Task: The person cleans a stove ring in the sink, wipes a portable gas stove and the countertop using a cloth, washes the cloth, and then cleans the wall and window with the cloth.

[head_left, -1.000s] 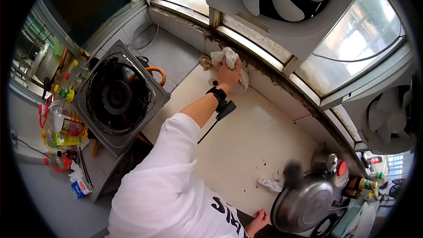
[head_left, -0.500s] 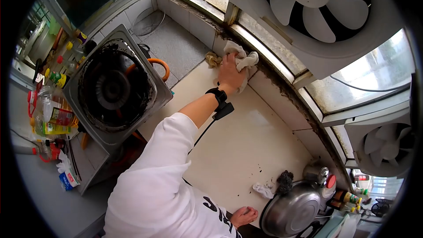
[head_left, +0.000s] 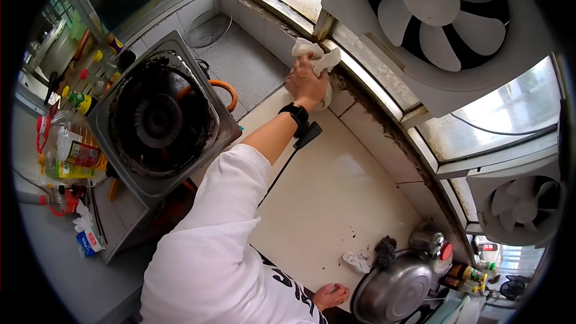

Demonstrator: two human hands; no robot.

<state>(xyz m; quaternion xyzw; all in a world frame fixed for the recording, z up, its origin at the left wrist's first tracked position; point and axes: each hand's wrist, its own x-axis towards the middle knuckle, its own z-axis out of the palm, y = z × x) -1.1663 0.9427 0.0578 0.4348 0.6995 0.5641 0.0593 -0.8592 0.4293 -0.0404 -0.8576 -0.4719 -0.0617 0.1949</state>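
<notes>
My left hand (head_left: 307, 84), with a black strap device on its wrist, presses a crumpled off-white cloth (head_left: 309, 50) against the tiled corner below the window ledge. Part of the cloth hangs out past the thumb side, and the fingertips are partly hidden in it. Near the counter's front edge rests my right hand (head_left: 331, 296), its fingers curled in and nothing visible in them. Under the left arm lies the cream counter (head_left: 324, 186), with dark crumbs scattered toward the pan. A white crumpled rag (head_left: 357, 261) and a dark scouring pad (head_left: 385, 251) lie beside the steel pan (head_left: 393, 288).
A blackened gas stove (head_left: 159, 123) with an orange hose (head_left: 227, 93) stands at left, bottles (head_left: 75, 144) beyond it. A wire strainer (head_left: 208, 29) leans in the back corner. A large fan (head_left: 429, 0) juts out above the grimy window ledge (head_left: 384, 126).
My left hand and the cloth have shifted slightly left and up along the wall. A yellowish crumpled scrap beside the hand is now hidden. My right hand stays in place.
</notes>
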